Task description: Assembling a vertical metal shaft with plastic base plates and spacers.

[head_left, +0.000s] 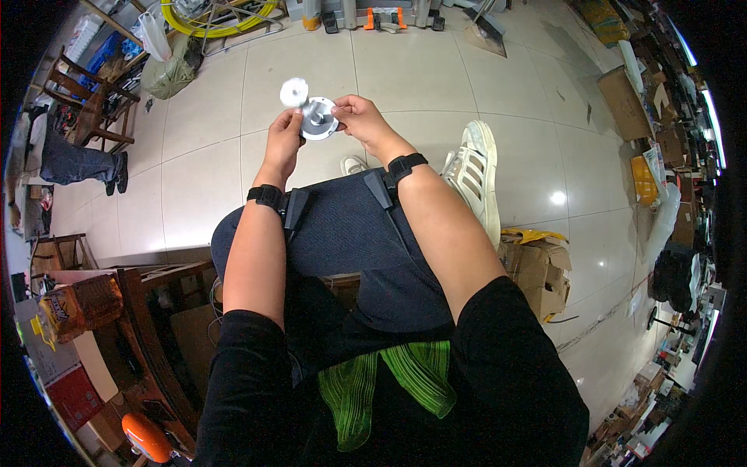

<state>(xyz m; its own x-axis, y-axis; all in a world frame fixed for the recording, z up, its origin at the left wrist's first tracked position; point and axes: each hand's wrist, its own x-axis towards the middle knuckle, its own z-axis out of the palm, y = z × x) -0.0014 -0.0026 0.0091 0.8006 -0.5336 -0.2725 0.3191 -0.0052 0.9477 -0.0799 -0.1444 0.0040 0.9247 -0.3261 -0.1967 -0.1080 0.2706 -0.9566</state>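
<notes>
Out in front of my knees I hold a small white fixture [319,128]. It has a round, flat base, a short greyish stem in the middle and a smaller white disc at its upper left; its exact kind I cannot make out. My left hand [285,142] is closed, thumb and fingers pinching the fixture near its left side, below the small disc. From the right, my right hand [364,124] grips the rim of the base between thumb and fingers. Some fingertips are hidden behind the base. A black strap circles each wrist.
My dark-trousered legs [327,226] are crossed below my hands, above a tiled floor [405,86]. A torn cardboard box [537,272] stands at the right. A wooden chair [92,101] and another person's legs [78,159] are far left. A coiled yellow cable [183,25] lies beyond.
</notes>
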